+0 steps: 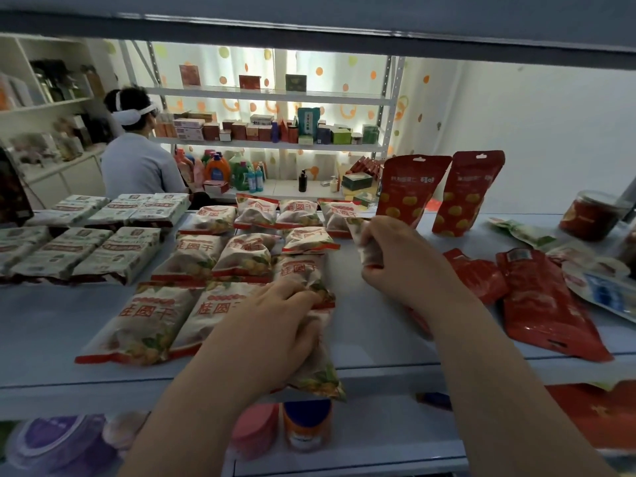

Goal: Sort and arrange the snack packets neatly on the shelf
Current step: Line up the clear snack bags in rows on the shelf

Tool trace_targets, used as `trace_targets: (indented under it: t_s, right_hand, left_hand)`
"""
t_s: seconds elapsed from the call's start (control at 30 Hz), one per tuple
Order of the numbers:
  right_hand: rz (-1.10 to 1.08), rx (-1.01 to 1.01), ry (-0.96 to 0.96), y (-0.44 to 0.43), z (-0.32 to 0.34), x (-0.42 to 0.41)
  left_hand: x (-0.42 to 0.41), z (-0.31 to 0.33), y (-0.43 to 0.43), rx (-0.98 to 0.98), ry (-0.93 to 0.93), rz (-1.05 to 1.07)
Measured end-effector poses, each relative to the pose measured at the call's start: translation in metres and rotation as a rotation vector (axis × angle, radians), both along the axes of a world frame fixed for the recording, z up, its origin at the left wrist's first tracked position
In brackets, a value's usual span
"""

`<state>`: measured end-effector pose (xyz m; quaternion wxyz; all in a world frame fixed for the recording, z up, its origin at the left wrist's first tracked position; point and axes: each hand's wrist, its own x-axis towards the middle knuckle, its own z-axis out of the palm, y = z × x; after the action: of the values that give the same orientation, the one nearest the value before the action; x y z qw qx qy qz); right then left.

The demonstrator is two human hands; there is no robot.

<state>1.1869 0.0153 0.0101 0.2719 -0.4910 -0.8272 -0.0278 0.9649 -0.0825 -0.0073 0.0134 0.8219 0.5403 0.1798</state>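
Several white snack packets with red lettering (192, 253) lie in rows on the pale blue shelf (375, 339). My left hand (272, 325) grips one of these packets (318, 366) at the shelf's front edge, its lower end hanging over the lip. My right hand (395, 256) holds another white packet (361, 239) upright above the shelf, to the right of the rows. Green-and-white packets (86, 235) are stacked on the left. Two red pouches (409, 191) stand upright at the back right, and more red pouches (540, 301) lie flat on the right.
A clear jar with red contents (588, 215) and mixed loose packets (599, 284) sit at the far right. Jars (306, 425) stand on the shelf below. A person wearing a headset (137, 146) sits beyond the shelf, with stocked racks (268, 132) behind.
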Motion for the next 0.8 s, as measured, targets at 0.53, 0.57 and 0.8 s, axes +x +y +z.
trace_targets:
  t_s: [0.53,0.57,0.8]
  right_hand:
    - [-0.006,-0.292,-0.318,0.05,-0.032,-0.005]
    - [-0.007,-0.311,-0.327,0.048,-0.032,-0.006]
    - [0.048,-0.176,-0.123,0.029,-0.024,-0.013]
  left_hand:
    - [-0.008,-0.001,-0.025,-0.178,0.075,-0.124]
    - [-0.008,-0.002,-0.026,-0.189,0.078,-0.131]
    - [-0.008,-0.001,-0.03,-0.157,0.114,-0.187]
